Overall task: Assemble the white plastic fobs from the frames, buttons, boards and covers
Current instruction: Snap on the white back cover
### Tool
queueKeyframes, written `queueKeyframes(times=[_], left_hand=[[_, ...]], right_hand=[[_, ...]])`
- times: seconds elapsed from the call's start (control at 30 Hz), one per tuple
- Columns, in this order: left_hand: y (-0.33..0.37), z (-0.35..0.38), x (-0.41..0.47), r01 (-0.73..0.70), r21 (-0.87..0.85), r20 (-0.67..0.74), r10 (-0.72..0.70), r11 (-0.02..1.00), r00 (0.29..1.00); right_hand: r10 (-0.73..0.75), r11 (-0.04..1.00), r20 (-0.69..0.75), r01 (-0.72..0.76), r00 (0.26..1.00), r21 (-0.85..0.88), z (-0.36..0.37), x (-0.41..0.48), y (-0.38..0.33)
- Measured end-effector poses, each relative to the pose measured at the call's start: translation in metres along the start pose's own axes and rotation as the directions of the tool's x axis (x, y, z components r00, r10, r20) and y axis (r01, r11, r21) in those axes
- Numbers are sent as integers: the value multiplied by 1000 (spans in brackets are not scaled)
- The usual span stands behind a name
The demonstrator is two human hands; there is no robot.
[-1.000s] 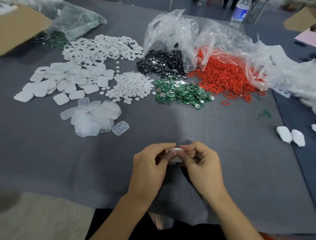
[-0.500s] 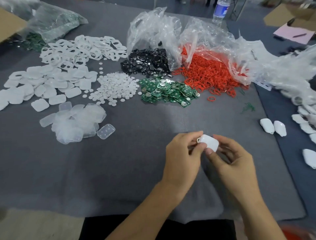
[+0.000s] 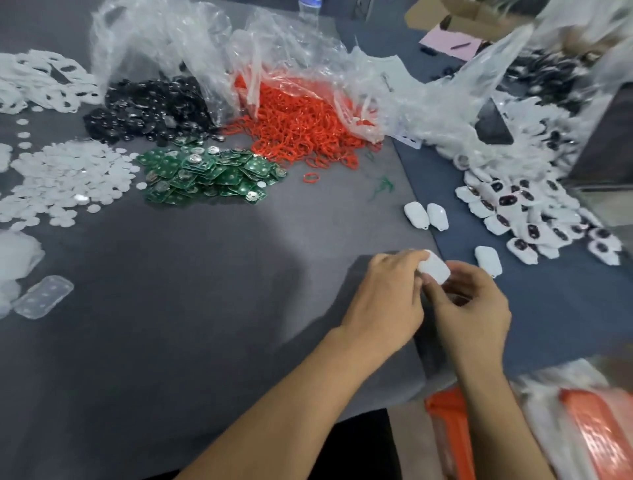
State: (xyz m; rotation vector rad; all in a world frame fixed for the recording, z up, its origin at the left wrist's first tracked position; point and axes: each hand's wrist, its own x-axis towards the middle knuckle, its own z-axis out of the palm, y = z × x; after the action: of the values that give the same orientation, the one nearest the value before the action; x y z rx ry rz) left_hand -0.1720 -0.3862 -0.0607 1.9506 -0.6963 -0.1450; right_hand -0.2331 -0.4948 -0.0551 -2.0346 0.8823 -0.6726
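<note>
Now, your forearms stretch from the lower edge over the grey worktop (image 3: 205,308) and meet near its right border. Beyond them lie the red rings (image 3: 301,126) and, just left of those, the green boards (image 3: 209,174). Your left hand (image 3: 387,301) is turned back upward, and your right hand (image 3: 472,315) is curled against it. The fingers (image 3: 411,257) of both hands pinch one white fob (image 3: 435,269), held tilted above the worktop. The label on the bottle (image 3: 310,4) is too blurred to read.

boards (image 3: 209,178) left of fobs (image 3: 534,219)
</note>
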Motion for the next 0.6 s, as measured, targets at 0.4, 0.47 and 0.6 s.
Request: queueKeyframes(times=[0.4,0.47,0.6], left_hand=[[6,53,45,-235,439,369,64,867,927],[5,53,48,-257,452,399,64,854,915],[8,45,45,-236,368,407,72,899,911]], right_hand=[[78,990,-217,-102,973,-100,1,37,28],[86,986,-219,-114,972,-121,1,38,28],[71,981,-219,-108,973,-158,0,31,22]])
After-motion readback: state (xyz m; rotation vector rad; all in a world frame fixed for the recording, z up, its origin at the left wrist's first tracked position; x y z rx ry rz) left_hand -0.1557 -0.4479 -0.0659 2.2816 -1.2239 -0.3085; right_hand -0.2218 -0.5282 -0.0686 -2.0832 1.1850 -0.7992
